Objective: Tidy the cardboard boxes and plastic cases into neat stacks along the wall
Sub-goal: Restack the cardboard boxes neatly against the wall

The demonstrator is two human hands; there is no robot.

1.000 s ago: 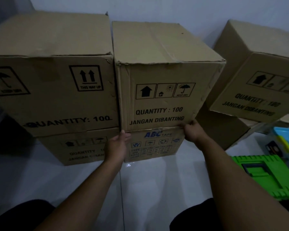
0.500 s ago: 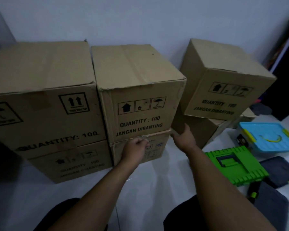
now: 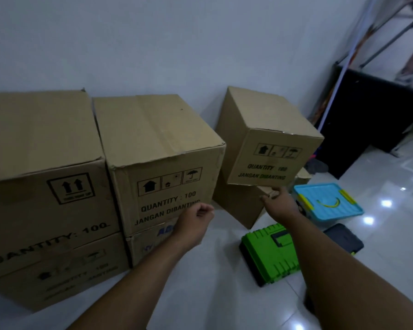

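Note:
Three stacks of cardboard boxes stand along the white wall. The left stack's big top box [image 3: 41, 163] rests on a lower box [image 3: 57, 270]. The middle box [image 3: 162, 160] sits on a small ABC tape box [image 3: 146, 246]. The right box [image 3: 272, 144] lies skewed on a lower box [image 3: 239, 206]. My left hand [image 3: 196, 220] hovers in front of the middle box, its fingers curled on nothing. My right hand [image 3: 279, 201] reaches to the skewed box's lower front edge, fingertips at that edge. A green plastic case [image 3: 270, 253], a blue case [image 3: 327, 201] and a black case [image 3: 343, 236] lie on the floor.
The floor is glossy white tile [image 3: 224, 294]. A black cabinet [image 3: 367, 120] stands at the right with metal poles leaning above it. A small carton [image 3: 304, 175] peeks out behind the right stack. Dark cloth lies beside the cabinet.
Both hands have left the middle box's lower edge. My right hand has moved right to the skewed box's bottom edge, my left hand has curled shut, and the view has turned right.

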